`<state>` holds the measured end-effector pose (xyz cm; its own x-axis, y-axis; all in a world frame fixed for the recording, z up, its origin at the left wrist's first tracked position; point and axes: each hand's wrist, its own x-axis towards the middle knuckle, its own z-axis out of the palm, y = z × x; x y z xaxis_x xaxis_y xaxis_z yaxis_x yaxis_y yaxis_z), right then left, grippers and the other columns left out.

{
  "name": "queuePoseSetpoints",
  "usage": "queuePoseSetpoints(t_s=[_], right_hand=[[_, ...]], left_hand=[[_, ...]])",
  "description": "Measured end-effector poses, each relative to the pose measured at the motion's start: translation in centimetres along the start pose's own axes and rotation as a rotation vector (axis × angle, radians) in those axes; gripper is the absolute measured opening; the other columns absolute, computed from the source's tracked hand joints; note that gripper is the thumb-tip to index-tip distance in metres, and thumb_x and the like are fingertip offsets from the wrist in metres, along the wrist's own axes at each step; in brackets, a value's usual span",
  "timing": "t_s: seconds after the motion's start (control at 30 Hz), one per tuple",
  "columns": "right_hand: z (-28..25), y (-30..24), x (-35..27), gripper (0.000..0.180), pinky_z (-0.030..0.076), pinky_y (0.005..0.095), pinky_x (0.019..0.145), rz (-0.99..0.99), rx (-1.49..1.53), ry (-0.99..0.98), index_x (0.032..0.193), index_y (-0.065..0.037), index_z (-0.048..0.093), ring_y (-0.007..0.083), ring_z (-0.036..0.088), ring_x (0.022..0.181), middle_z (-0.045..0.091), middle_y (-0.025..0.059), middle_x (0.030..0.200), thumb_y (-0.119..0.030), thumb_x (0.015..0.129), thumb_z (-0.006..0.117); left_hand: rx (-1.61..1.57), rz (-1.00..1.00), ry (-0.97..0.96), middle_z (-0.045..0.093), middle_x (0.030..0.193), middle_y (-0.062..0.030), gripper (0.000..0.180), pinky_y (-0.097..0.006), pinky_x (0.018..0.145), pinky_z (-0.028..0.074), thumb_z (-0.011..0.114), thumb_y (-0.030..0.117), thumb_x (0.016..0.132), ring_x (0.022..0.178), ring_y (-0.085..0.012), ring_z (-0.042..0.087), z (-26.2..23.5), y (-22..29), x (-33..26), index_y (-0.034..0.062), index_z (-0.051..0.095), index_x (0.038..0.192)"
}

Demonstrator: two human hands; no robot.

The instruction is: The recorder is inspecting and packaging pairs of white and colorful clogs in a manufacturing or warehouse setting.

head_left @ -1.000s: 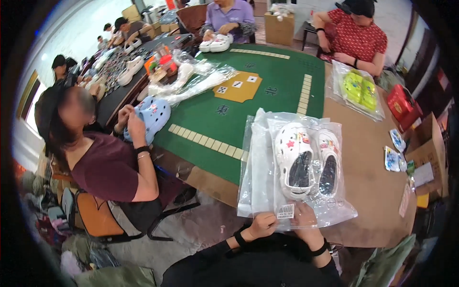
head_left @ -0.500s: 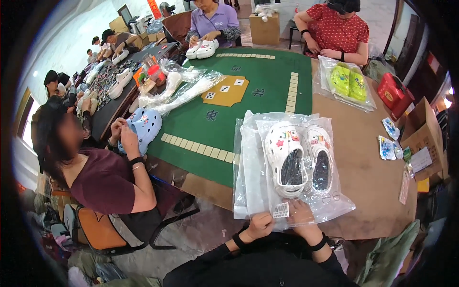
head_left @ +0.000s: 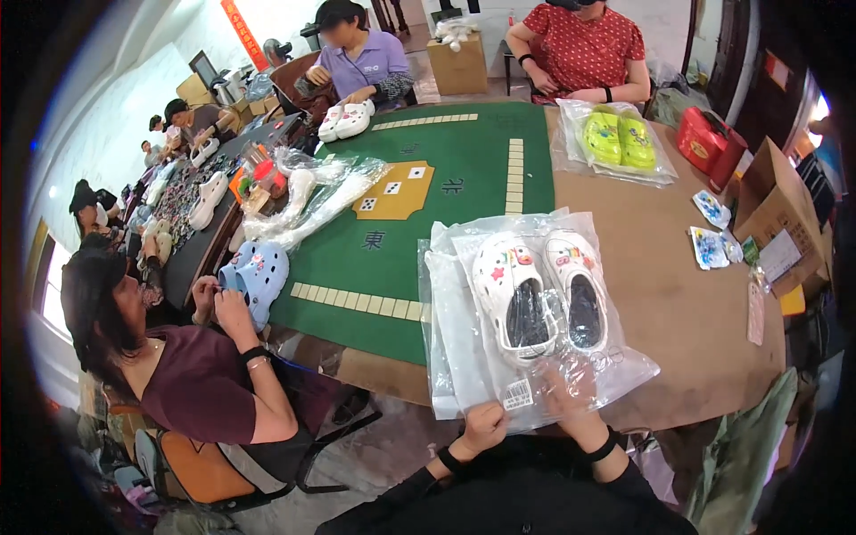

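A pair of white clogs [head_left: 514,308] with colourful charms lies side by side in a clear plastic bag [head_left: 629,364] at the table's near edge. My left hand [head_left: 484,426] is closed on the bag's near edge, beside a white barcode label [head_left: 516,393]. At the near opening, my right hand [head_left: 572,397] reaches toward the clogs' heels; its fingers are blurred and partly behind the plastic. More clear bags [head_left: 443,330] lie under the left side of this one.
Bagged lime-green clogs [head_left: 620,140], a red case [head_left: 709,143], small blue packets [head_left: 711,247] and a cardboard box [head_left: 785,214] lie to the right. At left, a person holds a blue clog [head_left: 259,276]. Two people sit across the green mat [head_left: 481,134].
My right hand has moved slightly up, farther in over the bag's near end. The white clogs sit a little farther apart. The whole view has shifted slightly.
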<state>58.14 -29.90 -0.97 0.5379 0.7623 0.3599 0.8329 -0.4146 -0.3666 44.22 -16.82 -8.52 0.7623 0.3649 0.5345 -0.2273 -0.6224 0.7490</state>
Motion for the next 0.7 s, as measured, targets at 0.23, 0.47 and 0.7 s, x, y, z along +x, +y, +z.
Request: queuePoseSetpoints(t_s=[0.23,0.47,0.7], right_hand=[[-0.1,0.5,1.9,0.050,0.012,0.0552,0.110,0.016,-0.235,0.031,0.130,-0.031,0.050,0.0398,0.038,0.124,0.040,0.0183,0.138,-0.033,0.080,0.055],[0.9,1.4,2.3,0.049,0.029,0.0531,0.101,-0.031,-0.143,0.008,0.123,-0.024,0.053,0.0365,0.048,0.110,0.054,0.0187,0.113,-0.022,0.076,0.061],[1.0,2.1,0.9,0.046,0.036,0.0525,0.098,-0.086,-0.092,0.004,0.114,-0.003,0.054,0.0432,0.047,0.111,0.049,0.0276,0.115,-0.016,0.071,0.065]], left_hand=[[0.021,-0.019,-0.003,0.039,0.055,-0.0125,0.026,-0.037,0.043,0.033,0.063,-0.002,0.070,0.046,-0.0299,0.044,0.1,0.6,0.2,0.0024,0.041,0.058],[0.046,-0.052,0.023,0.039,0.055,-0.0131,0.026,-0.038,0.044,0.034,0.064,0.000,0.071,0.047,-0.0303,0.044,0.2,0.4,-0.1,0.0026,0.041,0.058],[0.026,-0.018,0.015,0.040,0.056,-0.0132,0.026,-0.038,0.045,0.035,0.064,0.001,0.072,0.048,-0.0307,0.044,0.1,0.2,0.2,0.0023,0.042,0.058]])
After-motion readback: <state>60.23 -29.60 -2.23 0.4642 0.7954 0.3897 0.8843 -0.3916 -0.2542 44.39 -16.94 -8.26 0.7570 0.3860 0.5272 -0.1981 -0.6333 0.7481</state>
